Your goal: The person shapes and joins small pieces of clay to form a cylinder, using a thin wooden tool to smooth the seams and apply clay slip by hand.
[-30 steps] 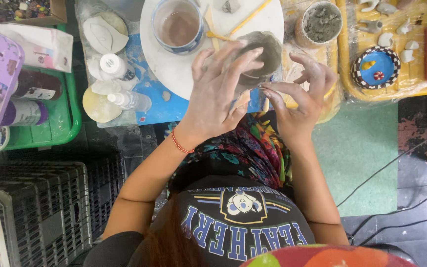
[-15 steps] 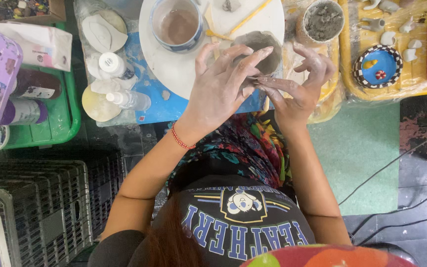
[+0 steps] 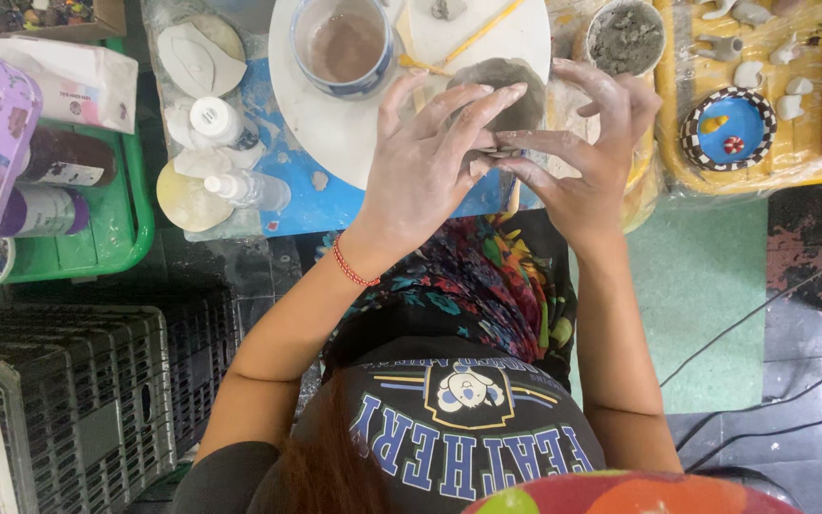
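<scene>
Cupping a grey clay piece (image 3: 506, 90) at the near edge of the round white board (image 3: 335, 124), the left hand (image 3: 430, 167) spreads its fingers over it. The right hand (image 3: 587, 157) pinches its side, fingers together. A cup of muddy water (image 3: 342, 46) stands just beyond.

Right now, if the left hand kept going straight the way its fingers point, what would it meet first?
The left hand points up and to the right, fingertips already on the grey clay piece, so that comes first. Beyond it lie the yellow stick and the white round board, though depth is hard to judge.
</scene>
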